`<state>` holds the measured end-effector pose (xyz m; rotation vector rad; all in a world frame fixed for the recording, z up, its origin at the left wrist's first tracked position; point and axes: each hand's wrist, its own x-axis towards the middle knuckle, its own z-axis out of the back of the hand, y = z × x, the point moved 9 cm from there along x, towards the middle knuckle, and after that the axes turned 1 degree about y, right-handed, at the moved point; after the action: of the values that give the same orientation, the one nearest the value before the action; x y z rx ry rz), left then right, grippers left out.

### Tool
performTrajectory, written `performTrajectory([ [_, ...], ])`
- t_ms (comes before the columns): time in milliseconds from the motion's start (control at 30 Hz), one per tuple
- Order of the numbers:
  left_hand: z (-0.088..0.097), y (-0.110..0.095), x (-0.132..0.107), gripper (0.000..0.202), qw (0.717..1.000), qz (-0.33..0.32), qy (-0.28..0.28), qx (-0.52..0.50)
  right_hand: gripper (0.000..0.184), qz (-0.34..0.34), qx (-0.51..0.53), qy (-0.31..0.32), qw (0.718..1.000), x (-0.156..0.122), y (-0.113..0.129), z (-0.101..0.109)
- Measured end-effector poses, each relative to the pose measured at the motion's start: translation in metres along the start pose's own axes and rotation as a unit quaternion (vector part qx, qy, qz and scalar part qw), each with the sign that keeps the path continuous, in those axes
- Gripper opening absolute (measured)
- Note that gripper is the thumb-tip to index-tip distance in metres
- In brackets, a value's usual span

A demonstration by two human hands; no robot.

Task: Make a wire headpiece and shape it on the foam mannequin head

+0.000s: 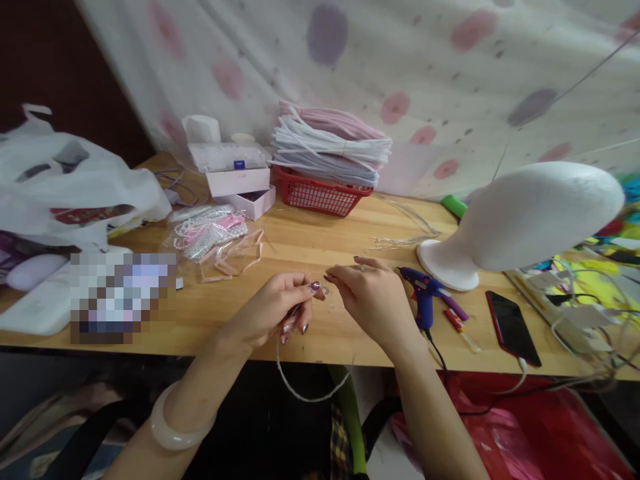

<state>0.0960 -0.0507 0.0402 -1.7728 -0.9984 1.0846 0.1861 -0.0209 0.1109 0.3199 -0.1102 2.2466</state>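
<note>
White cord [314,400] hangs in a curve below the left fingers [303,293].

Smooth white bangle [175,433] on left forearm [220,373], fingers [299,293] with glossy purple nails [315,286]

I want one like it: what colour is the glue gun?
The glue gun is dark blue, best seen in the head view.

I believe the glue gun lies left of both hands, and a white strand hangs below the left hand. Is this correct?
Not left: the head view shows the glue gun right of the right hand. A white strand hangs below the left hand.
</note>
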Motion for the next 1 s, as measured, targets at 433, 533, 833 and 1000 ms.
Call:
performTrajectory([
  [433,0.004,0.002,0.009,0.023,0.998,-0.043,-0.022,-0.03,0.017,0.027,-0.034,0.014,0.999,0.008,0.022,0.005],
  [533,0.005,-0.001,0.009,0.022,0.998,-0.05,-0.018,-0.032,0.019,0.0,-0.046,0.037,0.998,0.01,0.02,0.004],
  [833,0.011,0.0,0.004,0.017,0.998,-0.034,-0.013,-0.054,0.025,-0.037,-0.007,0.034,0.999,0.01,0.006,0.0],
  [1000,0.021,0.002,0.008,0.015,0.987,-0.043,-0.013,-0.156,0.022,-0.107,0.043,0.023,0.993,0.012,-0.017,0.003],
])
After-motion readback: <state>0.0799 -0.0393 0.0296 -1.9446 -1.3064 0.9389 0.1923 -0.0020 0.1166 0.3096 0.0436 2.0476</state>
